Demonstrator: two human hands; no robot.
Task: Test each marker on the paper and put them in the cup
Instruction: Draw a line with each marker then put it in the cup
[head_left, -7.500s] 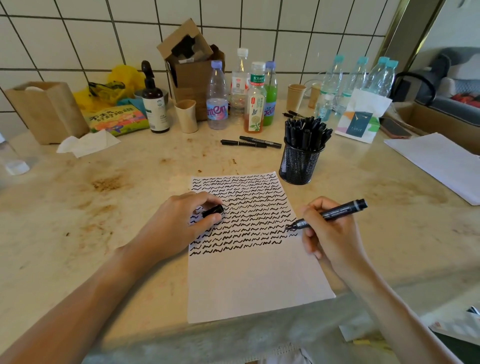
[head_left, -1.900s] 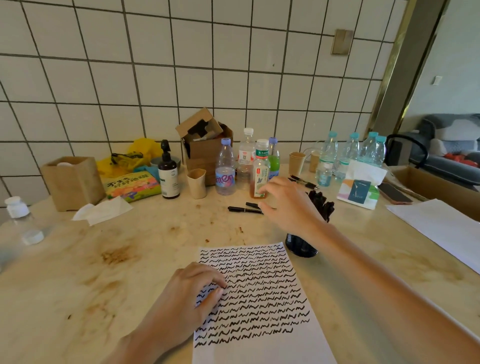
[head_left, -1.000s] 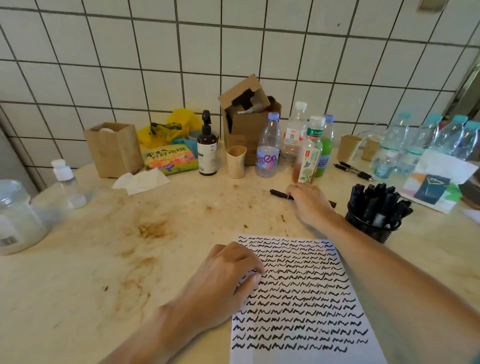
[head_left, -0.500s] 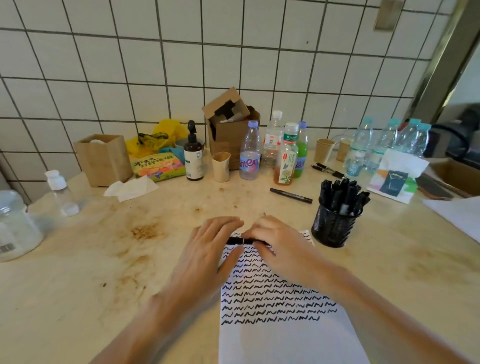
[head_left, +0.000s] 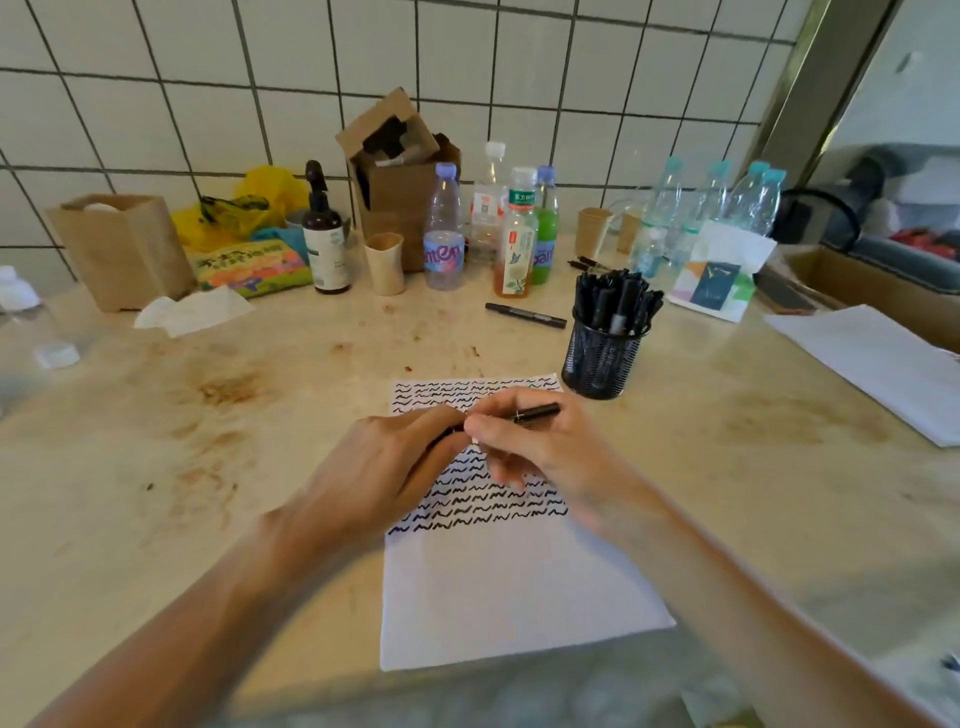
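Note:
A white sheet of paper (head_left: 514, 597) lies in front of me, its upper half covered in rows of black squiggles. Above it I hold a black marker (head_left: 535, 413) in both hands. My right hand (head_left: 540, 457) grips the barrel, and my left hand (head_left: 384, 473) pinches the marker's left end, which its fingers hide. A black mesh cup (head_left: 600, 358) full of black markers stands just right of the paper's top corner. One loose black marker (head_left: 524, 315) lies on the counter beyond the paper, and others (head_left: 587, 262) lie farther back by the bottles.
Along the tiled wall stand several bottles (head_left: 444, 234), paper cups (head_left: 384, 262), a cardboard box (head_left: 400, 176), a pump bottle (head_left: 324, 234) and a brown tissue holder (head_left: 122, 249). More white paper (head_left: 872, 364) lies at the right. The stained counter (head_left: 208, 415) extends to the left.
My right hand fetched a marker from beyond the paper and brought it over the sheet. Both hands now hold it nearer me than half a second ago.

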